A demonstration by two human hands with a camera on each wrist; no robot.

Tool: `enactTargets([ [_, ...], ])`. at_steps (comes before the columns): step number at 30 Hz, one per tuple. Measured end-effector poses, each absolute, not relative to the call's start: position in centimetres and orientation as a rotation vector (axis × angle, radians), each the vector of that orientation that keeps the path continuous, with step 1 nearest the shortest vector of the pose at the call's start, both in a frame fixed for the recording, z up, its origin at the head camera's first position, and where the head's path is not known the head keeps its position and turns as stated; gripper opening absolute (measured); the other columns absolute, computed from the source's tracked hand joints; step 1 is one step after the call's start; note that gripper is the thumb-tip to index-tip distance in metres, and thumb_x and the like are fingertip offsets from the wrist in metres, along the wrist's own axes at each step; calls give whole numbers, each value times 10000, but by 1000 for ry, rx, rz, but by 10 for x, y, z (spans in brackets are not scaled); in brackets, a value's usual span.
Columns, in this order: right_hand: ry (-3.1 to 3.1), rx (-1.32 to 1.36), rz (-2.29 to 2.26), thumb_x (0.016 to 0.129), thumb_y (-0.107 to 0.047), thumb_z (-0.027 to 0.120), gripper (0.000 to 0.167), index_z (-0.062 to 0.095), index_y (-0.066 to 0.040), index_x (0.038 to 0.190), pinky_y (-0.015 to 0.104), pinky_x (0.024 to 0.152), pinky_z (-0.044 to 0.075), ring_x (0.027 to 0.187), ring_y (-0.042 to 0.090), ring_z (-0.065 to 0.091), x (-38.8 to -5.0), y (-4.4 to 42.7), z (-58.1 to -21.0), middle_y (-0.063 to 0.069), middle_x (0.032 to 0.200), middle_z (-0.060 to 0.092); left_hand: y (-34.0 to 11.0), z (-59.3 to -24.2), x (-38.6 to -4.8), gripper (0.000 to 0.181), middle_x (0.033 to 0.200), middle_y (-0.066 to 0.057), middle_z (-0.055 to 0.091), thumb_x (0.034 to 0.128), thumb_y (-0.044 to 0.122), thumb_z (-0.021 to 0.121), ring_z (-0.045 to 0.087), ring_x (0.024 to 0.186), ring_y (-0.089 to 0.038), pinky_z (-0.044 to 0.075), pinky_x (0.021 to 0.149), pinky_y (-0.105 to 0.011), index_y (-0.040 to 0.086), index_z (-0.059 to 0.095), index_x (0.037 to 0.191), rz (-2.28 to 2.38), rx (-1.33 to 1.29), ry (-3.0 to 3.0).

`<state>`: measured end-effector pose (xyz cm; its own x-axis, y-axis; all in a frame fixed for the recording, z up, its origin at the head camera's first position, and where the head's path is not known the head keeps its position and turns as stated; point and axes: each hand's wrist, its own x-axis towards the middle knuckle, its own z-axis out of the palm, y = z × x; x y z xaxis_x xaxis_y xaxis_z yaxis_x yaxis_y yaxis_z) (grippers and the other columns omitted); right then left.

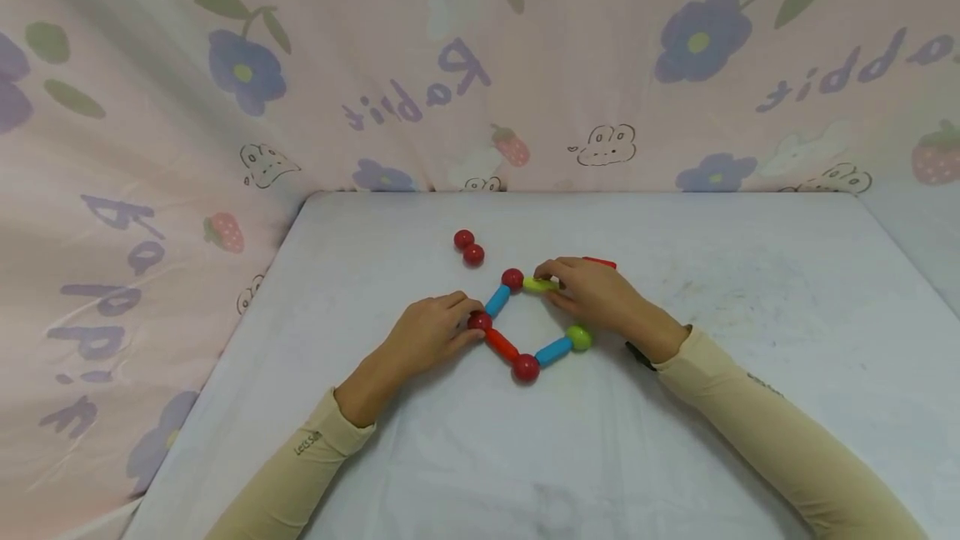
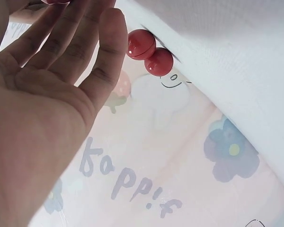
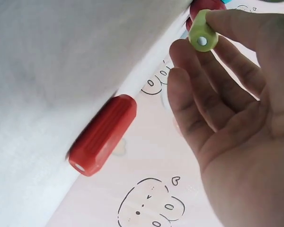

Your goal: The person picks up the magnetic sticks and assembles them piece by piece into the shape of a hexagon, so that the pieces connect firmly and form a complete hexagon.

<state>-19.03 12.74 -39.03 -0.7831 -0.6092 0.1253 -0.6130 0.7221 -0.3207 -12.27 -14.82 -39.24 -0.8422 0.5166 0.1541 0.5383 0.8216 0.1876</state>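
Note:
My left hand (image 1: 429, 330) grips a red ball (image 1: 477, 322) at the left corner of a chain of balls and rods. From that ball, a blue rod (image 1: 497, 301) runs up to another red ball (image 1: 512, 279), and a red rod (image 1: 502, 346) runs down to a third red ball (image 1: 526, 368). A second blue rod (image 1: 553, 352) joins this lower ball to a green ball (image 1: 579, 337). My right hand (image 1: 596, 294) pinches a yellow-green rod (image 3: 203, 34) between thumb and fingertips. Its far end meets the upper red ball; a hole shows in its near end.
Two loose red balls (image 1: 468, 248) lie touching each other on the white table (image 1: 360, 240), behind the chain. A loose red rod (image 3: 103, 135) lies just beyond my right hand, partly hidden in the head view. A printed curtain (image 1: 540, 65) hangs behind the table.

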Motion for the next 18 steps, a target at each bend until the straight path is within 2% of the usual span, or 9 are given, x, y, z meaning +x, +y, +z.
enactTargets([
  [8,-2911,1007,526,902,-261,731,346,647,-200,1232,380,830,596,970,195,678,-183,130,-390,25,1171,705,-149,-394,-123,341,943,37,664,888,353,749,552,732,-76,524,706,-243,170,675,1167,-352,-851,-2902],
  [18,-2903,989,527,892,-326,740,354,663,-188,1209,380,795,598,958,177,682,-171,142,-393,10,1119,703,-148,-394,-123,363,909,37,666,869,386,763,555,715,-70,536,710,-246,163,683,1144,-326,-866,-2881],
])
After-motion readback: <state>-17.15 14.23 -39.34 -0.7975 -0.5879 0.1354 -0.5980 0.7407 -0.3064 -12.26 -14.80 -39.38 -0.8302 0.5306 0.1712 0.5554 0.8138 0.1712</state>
